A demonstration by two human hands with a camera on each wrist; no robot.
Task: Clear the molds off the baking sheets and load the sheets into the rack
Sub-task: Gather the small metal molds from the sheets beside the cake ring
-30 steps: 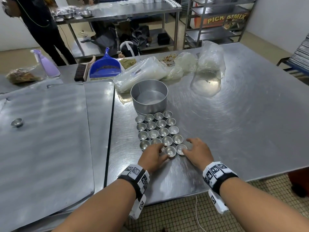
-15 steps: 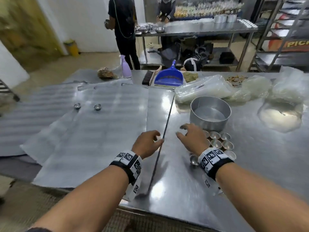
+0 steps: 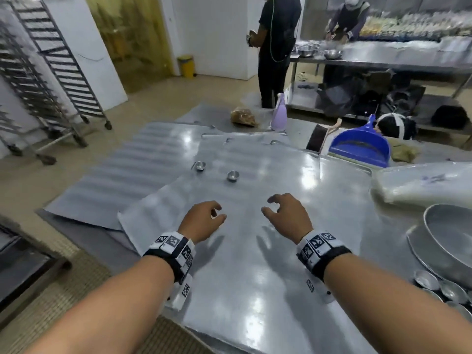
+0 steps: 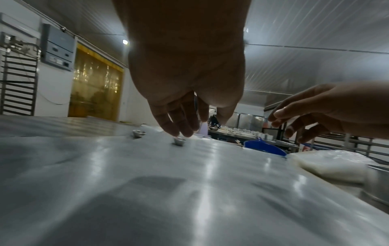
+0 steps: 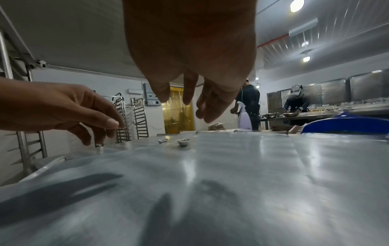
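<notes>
Two small metal molds stand on the top baking sheet point(image 3: 255, 264): the nearer mold point(image 3: 232, 176) point(image 4: 180, 141) point(image 5: 184, 142) and the farther mold point(image 3: 199, 166) point(image 4: 139, 133) point(image 5: 163, 141). More sheets point(image 3: 107, 190) lie overlapped under it to the left. My left hand point(image 3: 204, 221) point(image 4: 185, 126) and right hand point(image 3: 283, 213) point(image 5: 189, 106) hover over the top sheet, short of the molds, with fingers loosely curled and nothing in them. Several grouped molds point(image 3: 444, 290) sit at the right edge beside a round cake pan point(image 3: 452, 233).
Tall wheeled racks point(image 3: 46, 80) stand on the floor at far left. A blue dustpan point(image 3: 360, 146), a lilac spray bottle point(image 3: 279, 113), a brush point(image 3: 315, 140) and plastic bags point(image 3: 421, 182) lie at the back. Two people work at the far table point(image 3: 383, 57).
My view swung left from the grouped molds to the baking sheets. Both hands left the grouped molds and moved left over the top sheet toward the two loose molds.
</notes>
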